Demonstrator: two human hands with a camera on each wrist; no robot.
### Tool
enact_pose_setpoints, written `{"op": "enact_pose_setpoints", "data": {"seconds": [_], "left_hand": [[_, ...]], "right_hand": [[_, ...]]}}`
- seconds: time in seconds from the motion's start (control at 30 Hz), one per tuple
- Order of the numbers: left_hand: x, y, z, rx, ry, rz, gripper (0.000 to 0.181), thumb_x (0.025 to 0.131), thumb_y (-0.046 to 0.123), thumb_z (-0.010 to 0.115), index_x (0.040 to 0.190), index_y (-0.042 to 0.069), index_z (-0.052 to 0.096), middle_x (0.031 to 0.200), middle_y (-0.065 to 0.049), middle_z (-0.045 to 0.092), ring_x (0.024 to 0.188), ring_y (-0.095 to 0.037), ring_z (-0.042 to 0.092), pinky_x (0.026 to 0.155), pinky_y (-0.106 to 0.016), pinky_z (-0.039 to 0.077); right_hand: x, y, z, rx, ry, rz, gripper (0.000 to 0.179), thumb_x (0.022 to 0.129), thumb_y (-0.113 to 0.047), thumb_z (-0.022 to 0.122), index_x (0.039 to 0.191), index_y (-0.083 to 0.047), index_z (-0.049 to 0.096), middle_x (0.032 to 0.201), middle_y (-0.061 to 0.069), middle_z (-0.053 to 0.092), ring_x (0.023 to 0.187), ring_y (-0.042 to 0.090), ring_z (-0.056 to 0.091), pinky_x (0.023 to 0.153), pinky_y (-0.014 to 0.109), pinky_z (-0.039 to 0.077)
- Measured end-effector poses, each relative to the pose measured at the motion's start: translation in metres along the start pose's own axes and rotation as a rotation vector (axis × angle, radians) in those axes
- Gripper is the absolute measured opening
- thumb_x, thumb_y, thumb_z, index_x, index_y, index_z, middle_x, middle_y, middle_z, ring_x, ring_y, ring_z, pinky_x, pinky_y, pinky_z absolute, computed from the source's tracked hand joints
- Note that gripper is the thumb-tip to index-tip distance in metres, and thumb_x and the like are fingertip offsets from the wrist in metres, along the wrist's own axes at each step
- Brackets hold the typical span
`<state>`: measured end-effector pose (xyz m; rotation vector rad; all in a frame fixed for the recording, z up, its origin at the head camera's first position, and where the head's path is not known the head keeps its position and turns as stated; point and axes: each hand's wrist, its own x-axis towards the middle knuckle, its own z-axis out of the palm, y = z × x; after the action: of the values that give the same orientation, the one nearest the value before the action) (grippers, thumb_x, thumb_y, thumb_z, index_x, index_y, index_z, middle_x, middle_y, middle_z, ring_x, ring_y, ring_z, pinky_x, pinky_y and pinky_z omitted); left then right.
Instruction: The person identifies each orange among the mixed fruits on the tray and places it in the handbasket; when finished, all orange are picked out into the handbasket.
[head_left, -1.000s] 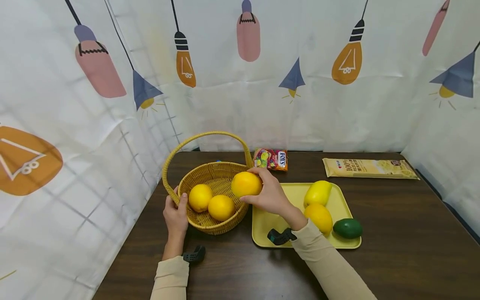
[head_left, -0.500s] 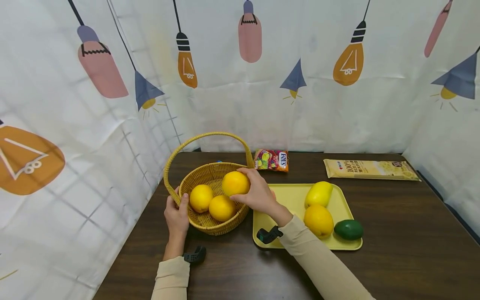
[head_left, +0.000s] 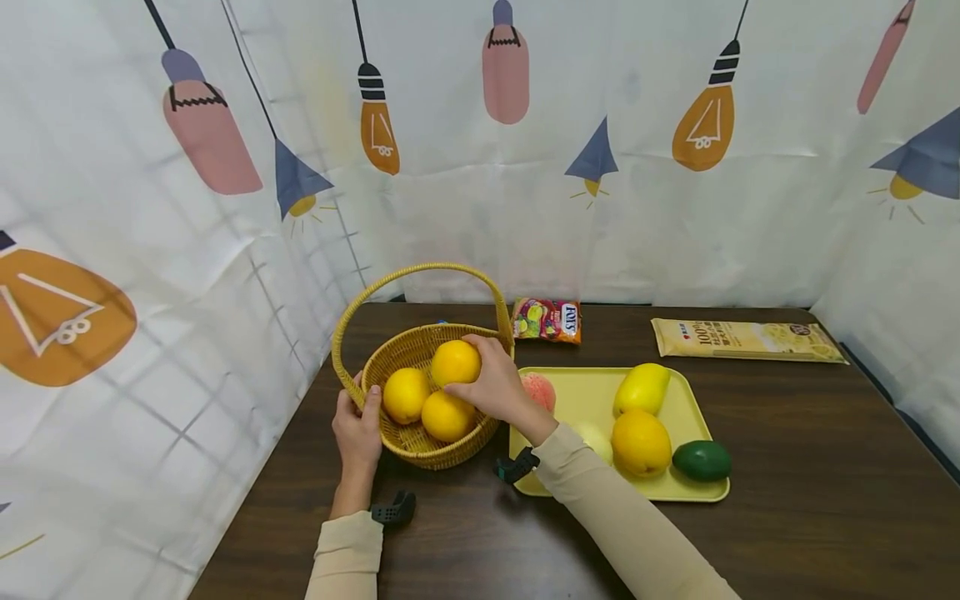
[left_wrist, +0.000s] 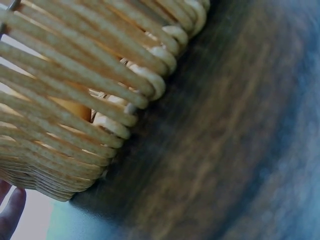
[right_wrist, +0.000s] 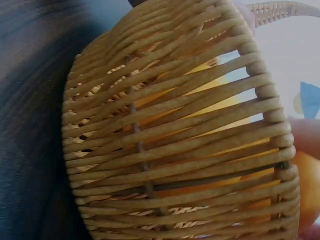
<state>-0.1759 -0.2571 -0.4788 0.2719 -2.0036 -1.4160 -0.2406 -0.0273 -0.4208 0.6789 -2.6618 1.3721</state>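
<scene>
A yellow wicker basket (head_left: 431,457) with a tall handle stands at the left of the table. My left hand (head_left: 358,433) grips its left rim by the handle's foot. My right hand (head_left: 495,383) reaches over the right rim and holds an orange (head_left: 456,362) inside the basket. Below that one lie two more oranges, one at the left (head_left: 406,395) and one nearer the front (head_left: 447,417). In the right wrist view, the basket's woven side (right_wrist: 175,140) covers most of the fruit. In the left wrist view, the wicker wall (left_wrist: 65,95) fills the upper left.
Right of the basket, a yellow tray (head_left: 693,490) bears a peach (head_left: 538,390), a yellow pear-like fruit (head_left: 642,389), an orange (head_left: 641,443), a dark green fruit (head_left: 702,461) and a pale one (head_left: 595,440) partly under the sleeve. Behind lie a candy packet (head_left: 547,320) and a long packet (head_left: 750,340).
My right hand has carried the orange leftward and slightly down into the basket, close to the other two. The peach and pale fruit on the tray have come into view. My left hand keeps its grip.
</scene>
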Motion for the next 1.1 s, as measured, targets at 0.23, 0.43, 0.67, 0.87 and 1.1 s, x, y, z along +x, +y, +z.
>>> {"op": "enact_pose_setpoints", "data": {"seconds": [0.23, 0.43, 0.67, 0.87, 1.1], "left_hand": [[0.002, -0.002, 0.001, 0.010, 0.009, 0.001, 0.047, 0.097, 0.034, 0.059, 0.137, 0.010, 0.056, 0.124, -0.017, 0.064, 0.090, -0.005, 0.055, 0.072, -0.010, 0.041], [0.000, -0.003, 0.002, 0.005, 0.030, 0.004, 0.046, 0.097, 0.033, 0.060, 0.136, 0.009, 0.058, 0.124, -0.016, 0.064, 0.090, -0.006, 0.055, 0.073, -0.012, 0.041], [-0.001, -0.002, 0.003, 0.004, 0.038, -0.011, 0.048, 0.097, 0.035, 0.060, 0.136, 0.009, 0.057, 0.126, -0.014, 0.064, 0.091, -0.006, 0.054, 0.075, -0.019, 0.040], [-0.001, -0.002, 0.003, 0.008, 0.036, -0.005, 0.048, 0.097, 0.035, 0.060, 0.136, 0.008, 0.057, 0.128, -0.013, 0.063, 0.088, -0.007, 0.054, 0.073, -0.019, 0.039], [0.000, -0.002, 0.004, -0.011, 0.033, 0.005, 0.046, 0.097, 0.032, 0.061, 0.135, 0.008, 0.058, 0.125, -0.015, 0.064, 0.091, -0.003, 0.055, 0.074, -0.012, 0.041]], "right_hand": [[0.011, -0.002, 0.004, -0.023, -0.012, 0.063, 0.082, 0.077, -0.039, 0.082, 0.144, -0.013, 0.042, 0.137, 0.013, 0.046, 0.110, 0.029, 0.054, 0.090, 0.045, 0.049], [0.015, -0.003, 0.011, -0.046, -0.077, 0.095, 0.082, 0.079, -0.039, 0.080, 0.145, -0.015, 0.040, 0.133, 0.013, 0.047, 0.103, 0.027, 0.055, 0.085, 0.043, 0.050], [0.019, -0.004, 0.016, -0.083, -0.106, 0.128, 0.082, 0.077, -0.041, 0.081, 0.144, -0.015, 0.041, 0.129, 0.013, 0.048, 0.100, 0.027, 0.057, 0.083, 0.042, 0.050], [0.021, -0.005, 0.018, -0.097, -0.135, 0.151, 0.084, 0.078, -0.045, 0.080, 0.145, -0.014, 0.040, 0.129, 0.014, 0.049, 0.100, 0.027, 0.057, 0.082, 0.041, 0.050], [0.025, -0.006, 0.016, -0.109, -0.174, 0.175, 0.082, 0.079, -0.047, 0.078, 0.143, -0.012, 0.041, 0.129, 0.015, 0.049, 0.104, 0.029, 0.055, 0.087, 0.042, 0.048]]}}
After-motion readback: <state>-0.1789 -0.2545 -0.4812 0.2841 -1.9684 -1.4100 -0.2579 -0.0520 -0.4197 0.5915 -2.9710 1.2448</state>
